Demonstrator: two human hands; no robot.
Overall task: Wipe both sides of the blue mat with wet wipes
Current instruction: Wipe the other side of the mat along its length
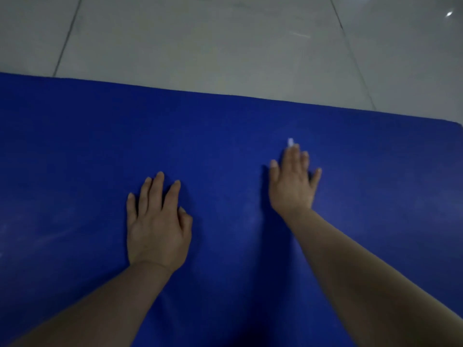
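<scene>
The mat (75,151) is being spread flat on the floor (200,41); a wipe (290,142) is being pressed under the right hand (293,184), fingers straight, just short of the mat's far edge; the left hand (156,226) is being rested flat, fingers spread, nearer the person.

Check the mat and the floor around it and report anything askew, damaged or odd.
Nothing is damaged or spilled. The blue mat lies flat on the tiled floor, with faint pale smears near its left side. Only a small white tip of what may be the wipe shows beyond the right hand.
</scene>
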